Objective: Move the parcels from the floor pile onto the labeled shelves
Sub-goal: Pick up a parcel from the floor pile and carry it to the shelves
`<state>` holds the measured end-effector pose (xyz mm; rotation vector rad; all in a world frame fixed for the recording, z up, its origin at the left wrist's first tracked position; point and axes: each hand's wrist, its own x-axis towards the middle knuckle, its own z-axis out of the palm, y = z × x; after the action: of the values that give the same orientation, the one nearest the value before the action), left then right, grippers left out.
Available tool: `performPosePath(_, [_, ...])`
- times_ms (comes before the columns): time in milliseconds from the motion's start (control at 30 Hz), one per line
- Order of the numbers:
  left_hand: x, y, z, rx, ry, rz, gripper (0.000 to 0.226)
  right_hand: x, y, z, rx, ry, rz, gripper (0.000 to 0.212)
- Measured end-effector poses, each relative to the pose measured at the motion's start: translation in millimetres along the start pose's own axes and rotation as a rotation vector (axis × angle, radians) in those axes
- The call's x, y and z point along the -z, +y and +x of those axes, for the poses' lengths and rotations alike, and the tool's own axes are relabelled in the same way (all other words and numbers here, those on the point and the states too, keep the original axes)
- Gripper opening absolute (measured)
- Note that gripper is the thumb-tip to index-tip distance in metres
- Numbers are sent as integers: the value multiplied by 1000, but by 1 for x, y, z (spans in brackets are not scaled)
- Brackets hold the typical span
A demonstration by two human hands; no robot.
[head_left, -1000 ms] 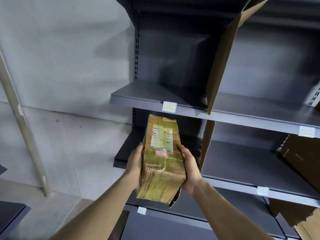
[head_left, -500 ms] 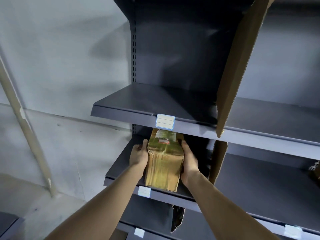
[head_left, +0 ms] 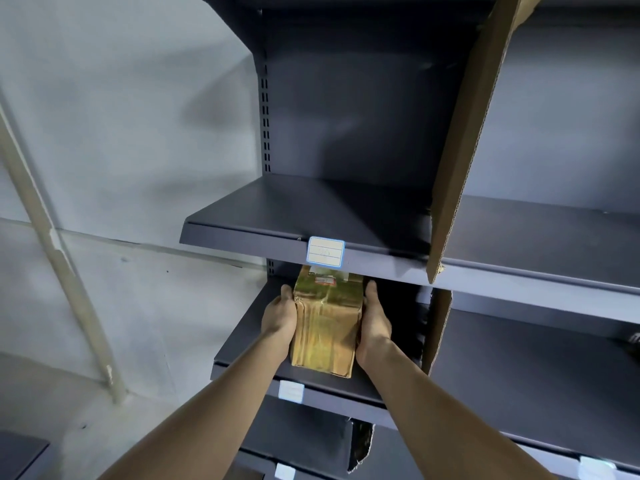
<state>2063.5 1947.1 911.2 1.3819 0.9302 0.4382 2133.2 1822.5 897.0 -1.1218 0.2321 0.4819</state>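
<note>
Since the earlier frame, parcel has gone deeper onto the middle shelf, beneath the upper shelf label; left hand and right hand clasp its sides; release remains, floor pile unseen

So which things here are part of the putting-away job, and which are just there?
Part of the job:
- brown taped cardboard parcel
- left hand and right hand holding it
- dark grey metal shelf
- white shelf label

Just there:
- upright brown cardboard divider
- pale leaning pole
</note>
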Motion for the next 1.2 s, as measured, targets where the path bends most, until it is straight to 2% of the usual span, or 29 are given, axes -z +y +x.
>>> performPosePath(200, [19,-5,-21,-36,-87,10,48,5,5,-36,27,22,-76,64])
performPosePath(267, [27,-6,-35,-48,-110,21,47,8,11,-44,70,8,-72,69])
performPosePath(367, [41,-9,-60,-76,-151,39,41,14,19,-60,109,-24,-86,89])
performPosePath(433, [48,-14,-78,-81,-169,53,36,20,24,-80,111,-28,-121,89])
performPosePath(500, [52,-23,-96,-67,-202,64,32,28,30,-109,100,-25,-181,77])
performPosePath(633, [48,-53,-137,1,-320,70,18,52,43,-167,59,-28,-271,36])
performPosePath(700, [36,-69,-160,46,-405,69,20,72,46,-189,38,-16,-291,28])
performPosePath(867, [-16,-102,-226,126,-511,153,23,147,39,-233,49,68,-320,30])
performPosePath(1067, [-93,-123,-330,-28,-738,236,10,277,-1,-292,144,210,-245,22])
performPosePath(1200, [-162,-138,-414,-123,-857,282,8,390,-36,-339,217,389,-146,19])
